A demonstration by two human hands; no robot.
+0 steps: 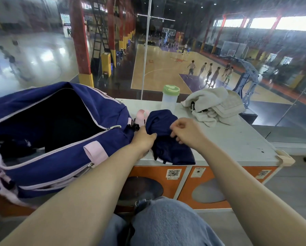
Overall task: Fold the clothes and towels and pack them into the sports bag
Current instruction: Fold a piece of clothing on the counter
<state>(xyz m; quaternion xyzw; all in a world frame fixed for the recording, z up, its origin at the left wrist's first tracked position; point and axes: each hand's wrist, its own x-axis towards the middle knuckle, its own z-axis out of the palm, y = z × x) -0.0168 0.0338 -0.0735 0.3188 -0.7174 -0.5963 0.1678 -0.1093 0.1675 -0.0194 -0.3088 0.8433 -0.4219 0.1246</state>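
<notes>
A navy sports bag [60,157] with pale pink trim lies at the left of the counter, its main zip open and its inside dark. Beside its right end lies a bunched navy garment [168,148], hanging a little over the counter's front edge. My left hand [143,139] grips the garment's left side. My right hand [186,134] pinches its upper right fold. A crumpled pile of off-white towels [216,105] sits at the back right of the counter.
A clear bottle with a green lid [170,98] stands at the back between garment and towels. The grey counter [237,144] tops orange lockers [184,176]. A glass wall behind it looks onto a basketball court. My jeans-clad knees are below.
</notes>
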